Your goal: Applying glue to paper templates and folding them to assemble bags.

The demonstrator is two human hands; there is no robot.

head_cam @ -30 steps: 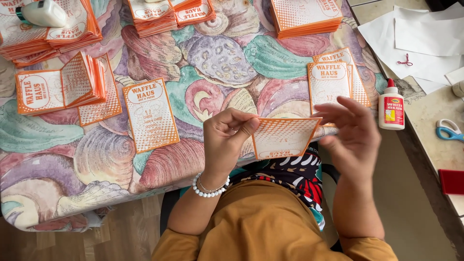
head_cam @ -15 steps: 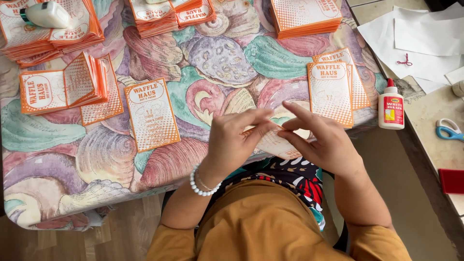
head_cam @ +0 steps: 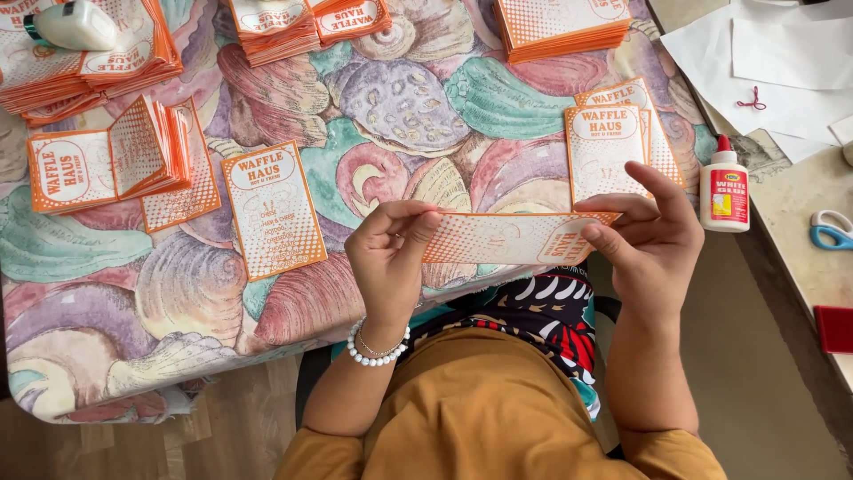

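— Since half a second back, hands spread apart; folded orange card stretched flat above table edge.
— Grip?
— I pinched its ends, left hand and right hand. Best kept edges aligned, pressed crease evenly.

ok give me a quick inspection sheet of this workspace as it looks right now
surface: table under a shell-patterned cloth in pastel colours.
job's things: long orange and white printed card, held level between both hands; single flat card lying to its left.
clutter: stacks of the same orange cards along the far edge; half-folded cards at left; white glue bottle, blue-handled scissors and white paper sheets on the side counter.
grippers: left hand pinches the card's left end; right hand grips its right end.
cables: nothing seen.
surroundings: wooden floor below the table.
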